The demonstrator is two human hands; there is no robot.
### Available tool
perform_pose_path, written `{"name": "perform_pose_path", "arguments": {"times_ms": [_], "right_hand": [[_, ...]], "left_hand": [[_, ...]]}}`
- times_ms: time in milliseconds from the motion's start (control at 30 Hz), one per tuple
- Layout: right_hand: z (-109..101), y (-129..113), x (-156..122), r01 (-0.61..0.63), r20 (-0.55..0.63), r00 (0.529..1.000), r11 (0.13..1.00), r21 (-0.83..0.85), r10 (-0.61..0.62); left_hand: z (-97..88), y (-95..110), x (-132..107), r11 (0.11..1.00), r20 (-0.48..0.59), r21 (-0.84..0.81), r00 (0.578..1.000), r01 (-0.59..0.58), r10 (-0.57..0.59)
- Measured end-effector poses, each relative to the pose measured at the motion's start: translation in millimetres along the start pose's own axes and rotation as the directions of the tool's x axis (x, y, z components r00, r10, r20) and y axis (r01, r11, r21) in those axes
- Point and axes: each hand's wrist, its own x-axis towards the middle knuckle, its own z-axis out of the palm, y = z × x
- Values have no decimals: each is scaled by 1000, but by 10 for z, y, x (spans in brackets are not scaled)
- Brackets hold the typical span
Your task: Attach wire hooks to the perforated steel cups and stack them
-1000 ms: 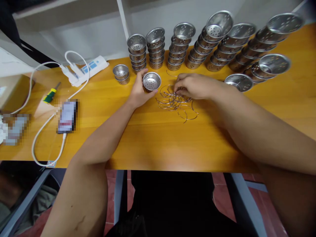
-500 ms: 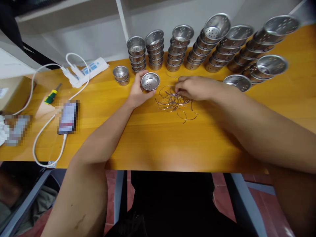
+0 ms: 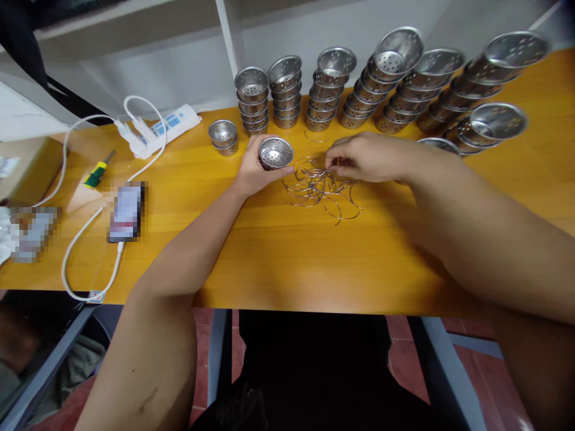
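My left hand (image 3: 257, 169) is wrapped round a small perforated metal cup (image 3: 275, 154), its open mouth facing up. To the right of the cup lies a loose pile of thin curved metal wires (image 3: 314, 188) on the wooden table. My right hand (image 3: 366, 157) is at the pile's upper right edge, thumb and fingertips pinched together at the wires. A wire seems to be between the fingertips, but it is too fine to separate clearly from the pile. One single curved wire (image 3: 317, 139) lies apart, behind the pile.
Stacks of perforated metal cups (image 3: 323, 99) line the table's back edge; more cups (image 3: 492, 126) stand at the right. A short stack (image 3: 223, 136) is left of my left hand. Further left are a power strip (image 3: 166, 130), a screwdriver (image 3: 99, 170), a phone (image 3: 126, 212) and a cardboard box (image 3: 31, 170).
My right hand has shifted slightly right, its fingertips still at the wires. The cup in my left hand is tilted a little differently. The whole view has moved slightly.
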Motion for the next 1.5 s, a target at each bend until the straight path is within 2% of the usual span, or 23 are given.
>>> {"name": "perform_pose_path", "arguments": {"times_ms": [133, 333, 533, 700, 833, 967, 1133, 1267, 1400, 1500], "right_hand": [[-38, -61, -39, -9, 14, 1000, 1000, -8, 9], [-82, -79, -74, -107, 28, 994, 994, -33, 107], [-121, -50, -101, -121, 65, 990, 992, -18, 122], [-185, 70, -169, -139, 95, 985, 989, -49, 144], [-341, 83, -250, -167, 36, 985, 985, -37, 169], [-466, -149, -272, -188, -73, 979, 981, 56, 192], [-497, -520, -143, -99, -211, 966, 971, 216, 146], [-513, -738, 62, -21, -324, 938, 950, 310, 127], [-432, -917, 304, -85, -353, 915, 948, 308, 196], [-272, -983, 457, -171, -354, 898, 949, 266, 261]], "left_hand": [[-14, 176, -12, 998, -19, -9, 998, 65, -65], [-27, 352, -41, 985, 43, -101, 990, 136, -133], [-22, 270, -29, 984, 54, -115, 991, 132, -127], [5, 191, -39, 990, 40, -93, 994, 109, -106], [3, 251, -32, 984, 38, -122, 991, 131, -128], [-16, 311, -23, 982, 66, -128, 989, 138, -131], [1, 233, -40, 983, 61, -134, 991, 126, -119], [29, 161, -53, 981, 34, -139, 990, 138, -134], [28, 248, -48, 974, 19, -154, 986, 168, -167], [29, 339, -43, 968, 71, -180, 984, 174, -164]]}}
